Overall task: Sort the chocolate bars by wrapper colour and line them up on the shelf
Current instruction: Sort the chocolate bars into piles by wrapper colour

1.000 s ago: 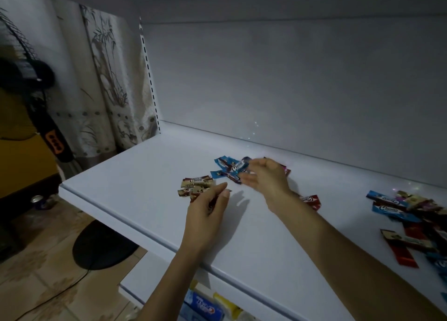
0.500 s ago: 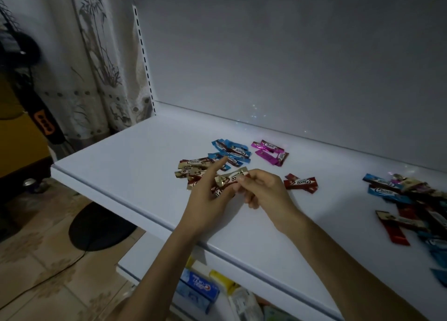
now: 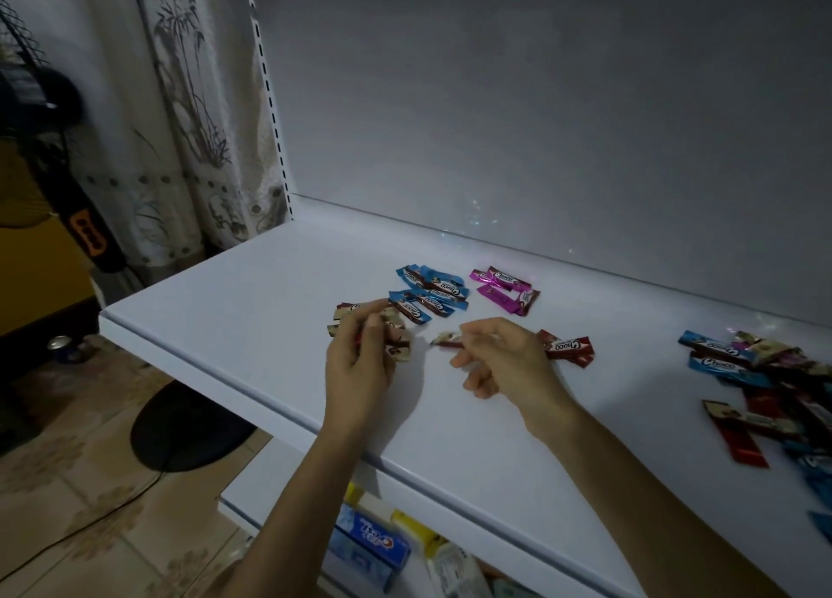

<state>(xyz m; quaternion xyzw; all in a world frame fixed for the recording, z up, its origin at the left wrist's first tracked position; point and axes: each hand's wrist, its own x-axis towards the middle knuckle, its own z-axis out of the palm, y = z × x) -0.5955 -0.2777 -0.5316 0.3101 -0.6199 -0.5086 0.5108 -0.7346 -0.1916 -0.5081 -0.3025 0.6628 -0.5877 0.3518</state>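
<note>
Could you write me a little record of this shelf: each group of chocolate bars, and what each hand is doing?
shelf: white
blue bars: cluster towards the back
pink bars: just right of the blue ones
beige bars: front left, partly hidden by fingers
red bars: beside the right wrist
unsorted pile: mixed colours, far right
left hand: over the beige bars; unclear if it holds one
right hand: pinches a single bar by one end
</note>
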